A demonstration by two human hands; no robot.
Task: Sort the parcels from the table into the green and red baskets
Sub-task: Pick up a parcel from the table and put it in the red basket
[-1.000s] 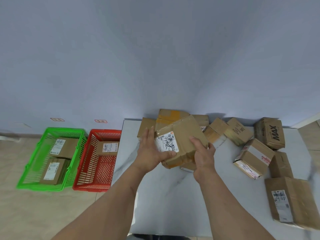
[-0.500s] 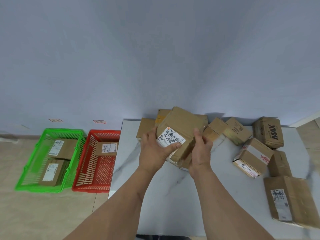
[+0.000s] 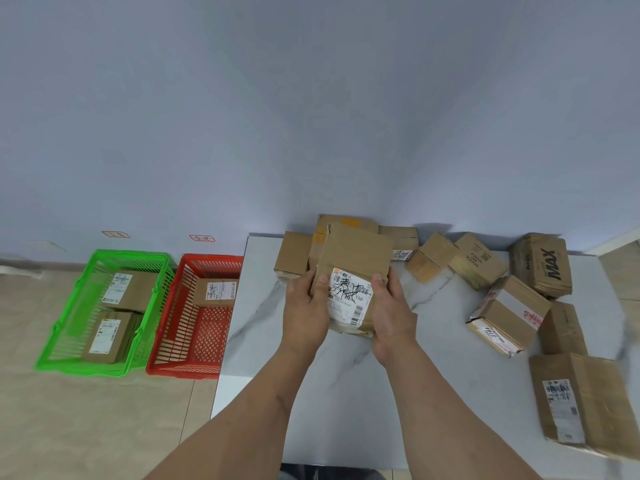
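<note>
A: Head view: your left hand (image 3: 304, 308) and right hand (image 3: 391, 311) grip one parcel (image 3: 353, 271) from either side, thumbs curled over its top face, lifted above the counter (image 3: 346, 393) in front of the heap. Its label (image 3: 348, 299) is scribbled over in black; only "Y66" reads.

B: What's hidden from you?

A: Your palms cover the parcel's lower corners, and it blocks much of the back pile (image 3: 349, 223). The big box at far right (image 3: 585, 407) is cut by the frame edge and blurred, label unreadable. The two small wall tags (image 3: 116, 234) above the baskets are too small to read.

B: Baskets?

A: On the floor left of the counter. Your green basket (image 3: 62, 344) holds two labelled boxes, one toward the wall (image 3: 133, 289), one nearer you (image 3: 107, 337). Your red basket (image 3: 162, 355), touching the green one's side, holds one labelled box (image 3: 216, 292) at its far end; the counter edge hides its right rim.

B: Still on the counter?

A: Several brown boxes, one printed "MAX" (image 3: 542, 265), one with red-striped tape (image 3: 509, 313).
</note>
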